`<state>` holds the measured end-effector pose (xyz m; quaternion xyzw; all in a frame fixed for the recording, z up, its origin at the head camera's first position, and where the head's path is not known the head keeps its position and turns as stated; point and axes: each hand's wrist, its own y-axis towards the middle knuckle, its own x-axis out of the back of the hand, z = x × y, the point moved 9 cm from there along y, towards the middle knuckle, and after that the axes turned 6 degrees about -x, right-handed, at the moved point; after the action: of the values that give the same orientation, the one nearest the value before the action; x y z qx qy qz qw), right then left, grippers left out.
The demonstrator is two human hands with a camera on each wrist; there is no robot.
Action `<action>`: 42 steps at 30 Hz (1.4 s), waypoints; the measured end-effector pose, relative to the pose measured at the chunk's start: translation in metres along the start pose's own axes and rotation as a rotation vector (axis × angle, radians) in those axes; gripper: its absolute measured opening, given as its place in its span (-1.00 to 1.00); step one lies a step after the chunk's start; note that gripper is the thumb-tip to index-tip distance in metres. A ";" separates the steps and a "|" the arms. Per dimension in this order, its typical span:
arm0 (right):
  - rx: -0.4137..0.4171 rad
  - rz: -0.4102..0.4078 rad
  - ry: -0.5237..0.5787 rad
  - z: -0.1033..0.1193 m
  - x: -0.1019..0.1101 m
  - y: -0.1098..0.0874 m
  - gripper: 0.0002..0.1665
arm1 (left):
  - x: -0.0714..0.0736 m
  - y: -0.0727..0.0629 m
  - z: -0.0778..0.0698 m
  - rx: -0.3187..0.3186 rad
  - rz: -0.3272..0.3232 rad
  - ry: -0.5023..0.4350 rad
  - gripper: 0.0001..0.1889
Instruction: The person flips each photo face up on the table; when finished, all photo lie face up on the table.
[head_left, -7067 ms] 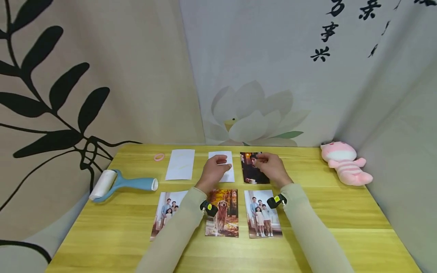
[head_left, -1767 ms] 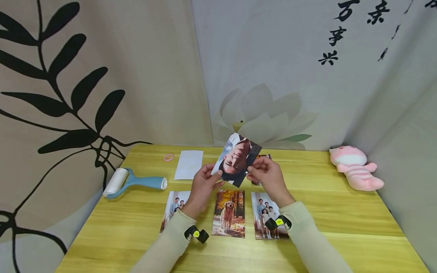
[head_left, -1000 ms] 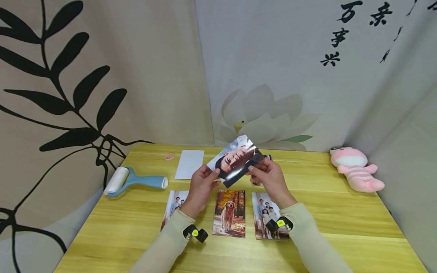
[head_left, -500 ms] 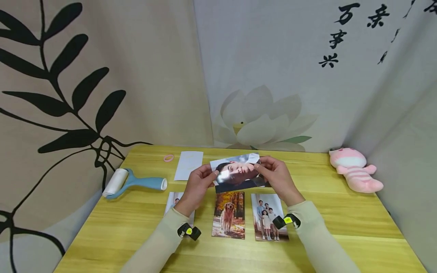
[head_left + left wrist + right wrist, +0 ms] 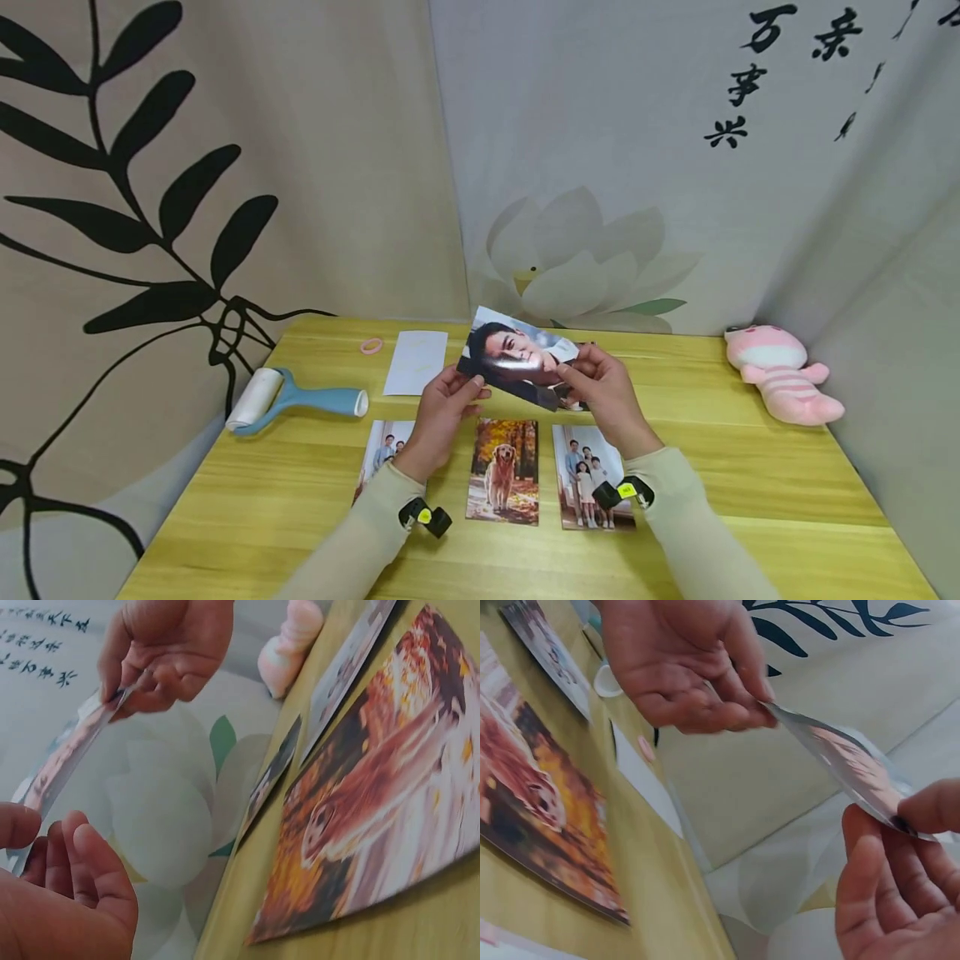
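Observation:
Both hands hold a glossy portrait photo [image 5: 517, 354] of a dark-haired person above the table, its picture side towards the head camera and a glare on it. My left hand [image 5: 442, 412] pinches its left edge between thumb and fingers. At the opposite edge, my right hand [image 5: 611, 396] pinches it the same way. The photo appears nearly edge-on and slightly bowed in both wrist views. Below it lies a dog photo [image 5: 502, 471], with a family photo [image 5: 588, 475] to its right and another family photo [image 5: 386, 446] partly hidden by the left hand.
A white card [image 5: 416, 362] and a pink ring [image 5: 371, 345] lie at the back left. A blue-handled lint roller [image 5: 300, 402] rests at the left, a pink plush toy [image 5: 783, 375] at the back right. A dark photo [image 5: 274, 780] lies mostly hidden behind the held one in the head view.
The middle white-faced card left the table and both hands now hold a portrait photo. Over the last two seconds they turned it from upside down through sideways to a slight tilt.

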<state>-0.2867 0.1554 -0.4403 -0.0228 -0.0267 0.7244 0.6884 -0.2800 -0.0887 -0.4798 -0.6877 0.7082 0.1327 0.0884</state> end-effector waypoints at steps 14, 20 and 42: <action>-0.088 0.073 0.171 -0.034 -0.035 -0.007 -0.78 | -0.007 0.001 0.005 0.011 -0.019 -0.040 -0.91; -0.025 0.091 0.111 -0.025 -0.034 -0.005 -0.78 | 0.000 0.005 0.002 0.001 -0.040 0.004 -0.89; -0.054 0.044 -0.106 -0.034 -0.030 0.040 -0.62 | 0.031 0.038 0.009 -0.025 -0.044 0.238 -0.70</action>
<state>-0.3230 0.1236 -0.4777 -0.0037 -0.0821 0.7386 0.6691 -0.3202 -0.1148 -0.4956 -0.7149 0.6968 0.0573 -0.0020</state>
